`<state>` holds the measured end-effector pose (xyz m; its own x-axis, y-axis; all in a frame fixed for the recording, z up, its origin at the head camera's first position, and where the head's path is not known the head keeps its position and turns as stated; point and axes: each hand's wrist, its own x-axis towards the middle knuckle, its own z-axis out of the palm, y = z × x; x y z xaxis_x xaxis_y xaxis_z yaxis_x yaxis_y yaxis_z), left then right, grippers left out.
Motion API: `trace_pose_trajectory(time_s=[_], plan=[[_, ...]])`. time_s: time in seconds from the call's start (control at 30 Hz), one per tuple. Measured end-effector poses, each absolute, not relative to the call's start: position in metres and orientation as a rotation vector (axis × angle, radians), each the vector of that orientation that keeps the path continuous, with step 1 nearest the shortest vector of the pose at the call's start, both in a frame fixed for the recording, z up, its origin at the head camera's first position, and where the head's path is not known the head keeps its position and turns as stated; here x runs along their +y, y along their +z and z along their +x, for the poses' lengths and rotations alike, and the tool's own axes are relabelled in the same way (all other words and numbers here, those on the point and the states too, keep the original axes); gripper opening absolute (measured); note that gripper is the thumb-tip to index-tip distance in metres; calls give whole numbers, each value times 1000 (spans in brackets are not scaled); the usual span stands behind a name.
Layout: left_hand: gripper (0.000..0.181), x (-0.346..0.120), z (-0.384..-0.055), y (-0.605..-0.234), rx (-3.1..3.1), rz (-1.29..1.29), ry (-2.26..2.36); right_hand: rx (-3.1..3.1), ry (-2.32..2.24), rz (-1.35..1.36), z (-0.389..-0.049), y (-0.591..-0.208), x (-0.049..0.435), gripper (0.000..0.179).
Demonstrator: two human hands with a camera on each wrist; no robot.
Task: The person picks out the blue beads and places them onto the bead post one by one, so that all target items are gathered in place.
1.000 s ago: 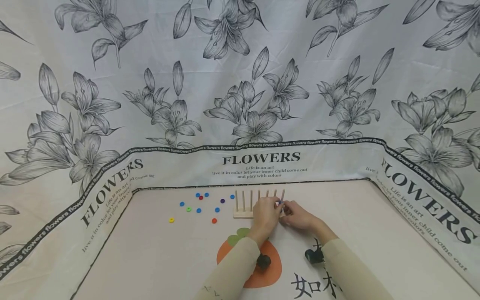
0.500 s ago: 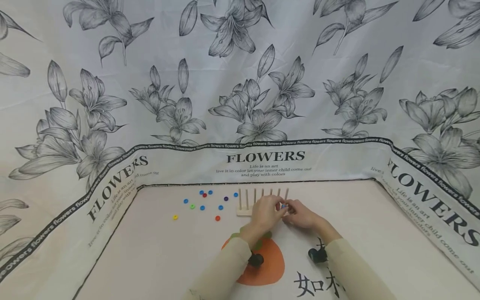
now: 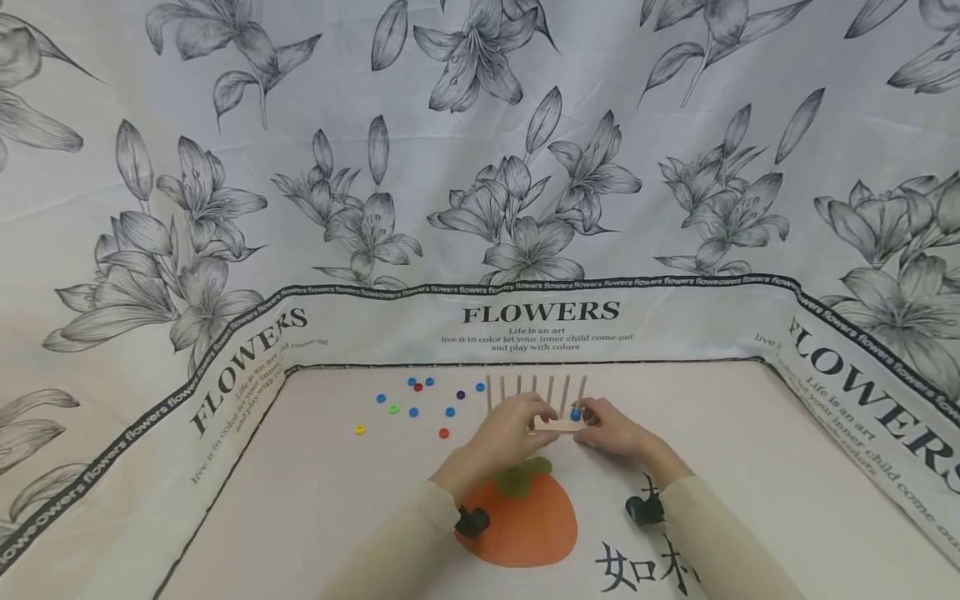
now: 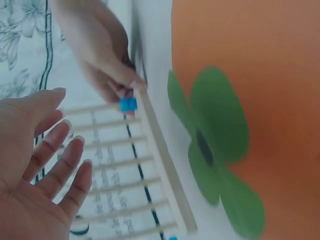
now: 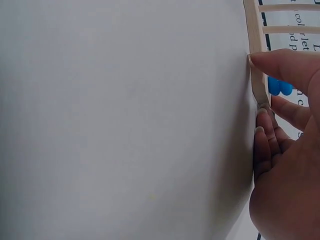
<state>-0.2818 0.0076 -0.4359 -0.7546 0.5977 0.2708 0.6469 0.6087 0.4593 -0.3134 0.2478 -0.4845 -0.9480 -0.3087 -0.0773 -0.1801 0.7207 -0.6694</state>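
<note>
A wooden peg rack (image 3: 558, 425) with a row of upright pegs stands on the table. Blue beads (image 3: 576, 414), two of them stacked, sit low on its rightmost peg. My right hand (image 3: 617, 432) grips that end of the rack's base, thumb on the front edge and fingers round the end, as the right wrist view shows. My left hand (image 3: 513, 433) is in front of the pegs with fingers spread and slightly bent. In the left wrist view nothing lies between the left hand's fingers (image 4: 75, 150). Part of the rack is hidden behind the left hand.
Left of the rack lie loose beads: several blue ones (image 3: 414, 412), a yellow (image 3: 360, 431), a green (image 3: 393, 409), a dark purple (image 3: 461, 395) and two red ones (image 3: 444, 433). An orange fruit print (image 3: 525, 525) marks the cloth. Flowered fabric (image 3: 540, 333) rises behind.
My left hand has let go of a blue bead at the rightmost peg and drawn back left, its fingers loosening. The right hand stays at the rack's end. The head view has shifted slightly.
</note>
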Motion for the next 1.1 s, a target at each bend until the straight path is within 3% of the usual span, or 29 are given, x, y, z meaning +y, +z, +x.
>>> trace_pose_trajectory(time_s=[0.5,1.1], plan=[[23,-69,-285,-436,-2710,-841,-896,2712,-1052,-285,-311,-482,247,70],[35,-142,-302,-469,-2783,-193,-1018,2728,-1052,-293,-311,-486,245,65]])
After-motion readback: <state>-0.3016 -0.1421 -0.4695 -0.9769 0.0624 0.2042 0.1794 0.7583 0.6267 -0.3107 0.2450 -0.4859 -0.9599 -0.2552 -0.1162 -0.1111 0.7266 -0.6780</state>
